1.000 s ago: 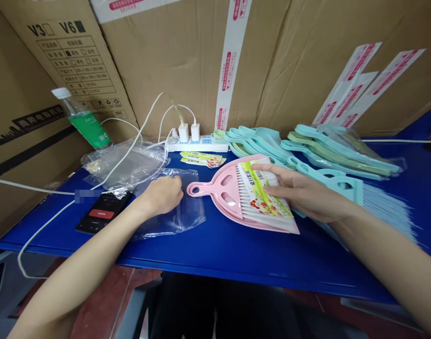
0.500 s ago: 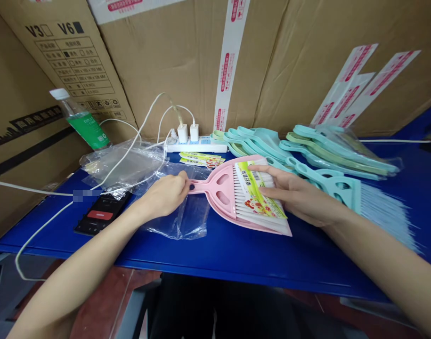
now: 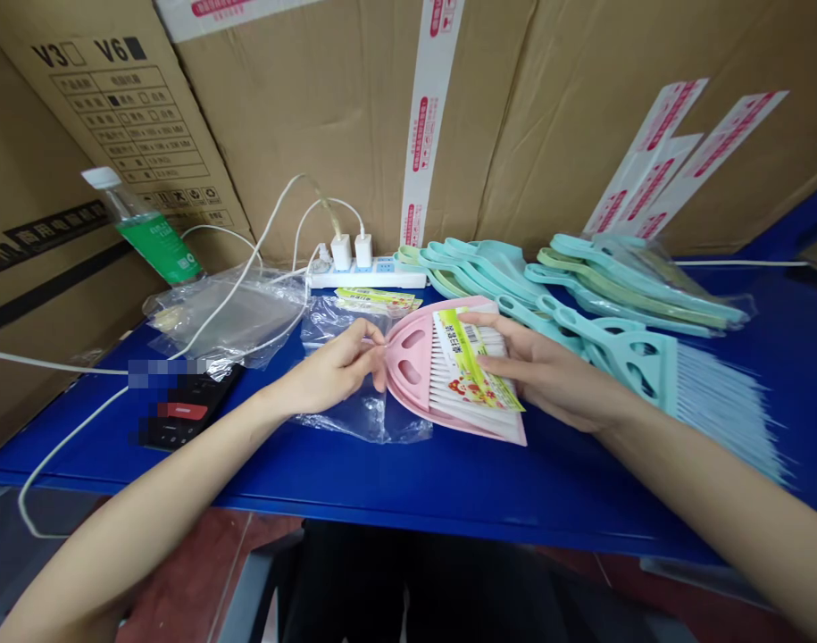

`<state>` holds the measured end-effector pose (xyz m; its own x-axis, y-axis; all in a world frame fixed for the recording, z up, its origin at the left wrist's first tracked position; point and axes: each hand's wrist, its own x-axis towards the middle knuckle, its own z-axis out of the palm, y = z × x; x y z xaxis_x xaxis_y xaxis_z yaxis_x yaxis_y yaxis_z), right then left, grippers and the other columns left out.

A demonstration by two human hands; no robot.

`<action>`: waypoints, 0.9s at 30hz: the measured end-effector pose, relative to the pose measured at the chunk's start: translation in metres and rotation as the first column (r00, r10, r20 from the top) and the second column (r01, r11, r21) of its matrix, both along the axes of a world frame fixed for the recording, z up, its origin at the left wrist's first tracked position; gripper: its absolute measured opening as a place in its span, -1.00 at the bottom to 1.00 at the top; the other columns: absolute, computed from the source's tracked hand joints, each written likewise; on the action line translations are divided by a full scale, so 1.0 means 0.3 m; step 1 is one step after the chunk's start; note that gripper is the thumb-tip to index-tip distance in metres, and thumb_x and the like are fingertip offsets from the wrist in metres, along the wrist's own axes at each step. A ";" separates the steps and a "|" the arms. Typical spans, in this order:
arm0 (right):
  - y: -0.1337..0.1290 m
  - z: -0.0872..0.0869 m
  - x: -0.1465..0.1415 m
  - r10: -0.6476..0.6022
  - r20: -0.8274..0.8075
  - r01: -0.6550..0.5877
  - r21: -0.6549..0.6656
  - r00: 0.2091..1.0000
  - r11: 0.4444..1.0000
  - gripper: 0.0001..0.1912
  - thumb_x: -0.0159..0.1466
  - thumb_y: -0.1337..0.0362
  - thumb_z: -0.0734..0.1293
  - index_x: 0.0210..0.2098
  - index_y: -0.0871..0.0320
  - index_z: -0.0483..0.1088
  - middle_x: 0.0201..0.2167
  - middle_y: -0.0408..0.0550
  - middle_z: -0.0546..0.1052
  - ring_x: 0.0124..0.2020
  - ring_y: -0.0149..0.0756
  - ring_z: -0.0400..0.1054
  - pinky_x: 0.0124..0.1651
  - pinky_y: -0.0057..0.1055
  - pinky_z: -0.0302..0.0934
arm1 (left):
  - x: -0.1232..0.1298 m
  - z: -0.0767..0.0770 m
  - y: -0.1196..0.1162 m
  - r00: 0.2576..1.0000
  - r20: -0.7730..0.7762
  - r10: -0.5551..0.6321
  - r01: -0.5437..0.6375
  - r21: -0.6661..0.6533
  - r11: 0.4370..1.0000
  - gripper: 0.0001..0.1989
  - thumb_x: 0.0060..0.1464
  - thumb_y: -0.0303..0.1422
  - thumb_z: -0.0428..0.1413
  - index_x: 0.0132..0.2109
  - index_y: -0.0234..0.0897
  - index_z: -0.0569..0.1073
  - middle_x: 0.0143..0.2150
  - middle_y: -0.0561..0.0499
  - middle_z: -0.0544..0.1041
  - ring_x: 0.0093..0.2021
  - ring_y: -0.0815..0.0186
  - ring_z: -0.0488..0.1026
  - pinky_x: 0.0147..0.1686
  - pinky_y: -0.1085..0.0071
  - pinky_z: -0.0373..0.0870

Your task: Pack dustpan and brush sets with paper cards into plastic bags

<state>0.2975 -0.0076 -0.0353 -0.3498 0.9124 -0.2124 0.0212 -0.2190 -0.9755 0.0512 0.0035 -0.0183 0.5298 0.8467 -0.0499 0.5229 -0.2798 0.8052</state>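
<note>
A pink dustpan [image 3: 408,353] with a white-bristled brush [image 3: 471,393] nested in it lies in front of me. A yellow-green printed card [image 3: 479,371] covers part of the bristles. My right hand [image 3: 548,375] grips the set by its wide right end, with thumb and fingers over the card and bristles. My left hand [image 3: 345,366] is closed at the narrow left end, its fingertips bent at the base of the handle. They appear to pinch the clear plastic bag [image 3: 374,424], which spreads beneath that hand. The handle itself is hidden by the left hand.
Turquoise and green dustpan sets [image 3: 488,268] are piled at the back, and a turquoise brush [image 3: 649,357] lies right. A power strip [image 3: 374,272], more printed cards [image 3: 374,297], plastic bags [image 3: 234,308], a phone [image 3: 194,406], cables and a bottle [image 3: 154,241] stand around. Cardboard boxes [image 3: 354,116] line the back.
My left hand has moved right along the handle to its base, and the clear bag under it has shifted right too. My right hand keeps its hold on the dustpan set.
</note>
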 end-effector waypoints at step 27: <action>0.002 -0.031 -0.005 0.039 -0.026 -0.038 0.032 0.999 0.999 -0.39 0.19 0.26 0.37 0.20 0.04 0.18 -0.02 -0.02 0.53 -0.08 -0.21 0.46 -0.01 -0.22 0.37 | -0.099 0.085 0.050 0.425 -0.855 0.297 -0.085 0.289 0.954 -0.71 0.14 -0.44 -0.12 -0.18 -0.24 0.49 -0.33 -0.05 0.63 -0.29 0.20 0.56 -0.32 0.37 0.33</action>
